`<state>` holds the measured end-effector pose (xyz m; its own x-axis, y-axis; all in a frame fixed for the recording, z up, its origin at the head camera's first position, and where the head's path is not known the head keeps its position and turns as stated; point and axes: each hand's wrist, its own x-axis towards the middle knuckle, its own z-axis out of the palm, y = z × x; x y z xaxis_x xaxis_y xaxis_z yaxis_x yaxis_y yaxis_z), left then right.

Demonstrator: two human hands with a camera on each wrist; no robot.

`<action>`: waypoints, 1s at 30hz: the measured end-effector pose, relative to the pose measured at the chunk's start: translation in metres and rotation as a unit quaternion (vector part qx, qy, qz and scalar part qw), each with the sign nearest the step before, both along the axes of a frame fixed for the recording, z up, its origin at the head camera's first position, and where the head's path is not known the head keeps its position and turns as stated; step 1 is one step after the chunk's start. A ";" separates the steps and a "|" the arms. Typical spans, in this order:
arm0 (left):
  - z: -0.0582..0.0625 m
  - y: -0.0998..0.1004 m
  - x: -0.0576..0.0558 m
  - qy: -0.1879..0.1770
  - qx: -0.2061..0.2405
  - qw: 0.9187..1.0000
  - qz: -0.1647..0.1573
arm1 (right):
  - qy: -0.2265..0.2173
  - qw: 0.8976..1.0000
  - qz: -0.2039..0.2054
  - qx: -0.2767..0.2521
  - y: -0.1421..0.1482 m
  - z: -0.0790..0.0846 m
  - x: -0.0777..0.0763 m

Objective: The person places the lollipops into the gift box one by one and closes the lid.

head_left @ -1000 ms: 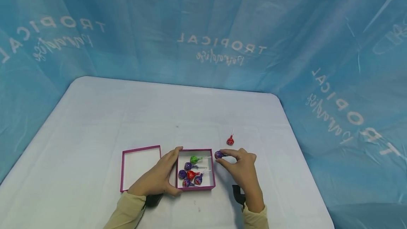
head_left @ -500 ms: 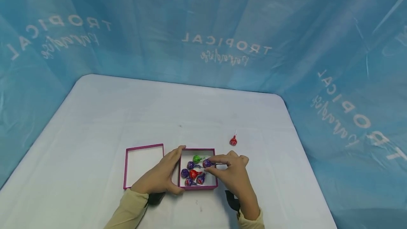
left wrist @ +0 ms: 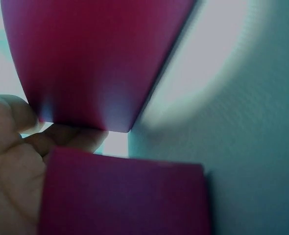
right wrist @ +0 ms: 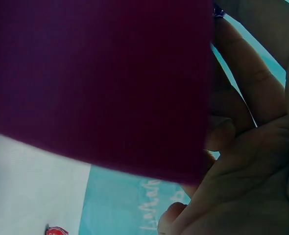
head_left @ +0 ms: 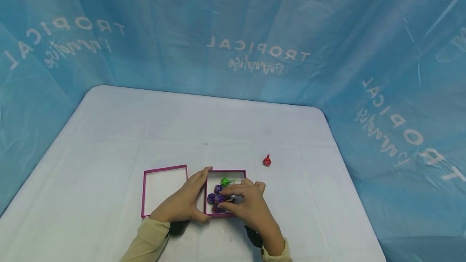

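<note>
A shallow white box with magenta edges [head_left: 233, 215] stands on the table. My left hand [head_left: 183, 201] holds its left side, fingers at the far corner and thumb at the near one; in the left wrist view fingers bend behind a magenta wall [left wrist: 95, 63]. Inside the box, my right hand [head_left: 251, 203] pinches a purple-wrapped lollipop [head_left: 220, 199] by thumb and fingertips, low among the others. A green lollipop [head_left: 225, 182] and several purple ones [head_left: 211, 199] lie around it. The right hand hides part of the contents. The box wall [right wrist: 100, 88] fills much of the right wrist view.
One red lollipop [head_left: 267, 160] lies on the white table [head_left: 204, 124] beyond the box's right side. Left of the box is a matching magenta-rimmed lid [head_left: 164, 191], partly behind the left hand. Blue printed curtains [head_left: 182, 19] surround the table.
My right hand has carried the purple lollipop leftward from outside the box's right edge, over the rim and down among the other lollipops. The left hand keeps its place on the box.
</note>
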<state>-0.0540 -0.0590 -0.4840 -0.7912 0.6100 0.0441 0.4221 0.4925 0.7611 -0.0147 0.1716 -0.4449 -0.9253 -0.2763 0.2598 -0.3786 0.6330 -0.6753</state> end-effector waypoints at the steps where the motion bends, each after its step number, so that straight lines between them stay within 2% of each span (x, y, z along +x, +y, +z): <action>1: 0.000 0.000 0.000 0.001 0.000 1.000 -0.001 | -0.001 1.000 0.000 0.004 0.000 -0.001 0.000; 10: 0.001 0.001 -0.002 0.023 0.005 1.000 -0.005 | -0.025 0.999 0.020 0.030 0.001 -0.008 -0.002; 19: 0.002 0.001 -0.002 0.017 0.011 1.000 -0.006 | -0.042 0.997 0.023 0.059 0.003 -0.007 -0.006; 30: 0.000 0.001 -0.001 0.007 0.003 1.000 -0.001 | 0.010 0.994 0.022 0.103 0.002 -0.010 -0.009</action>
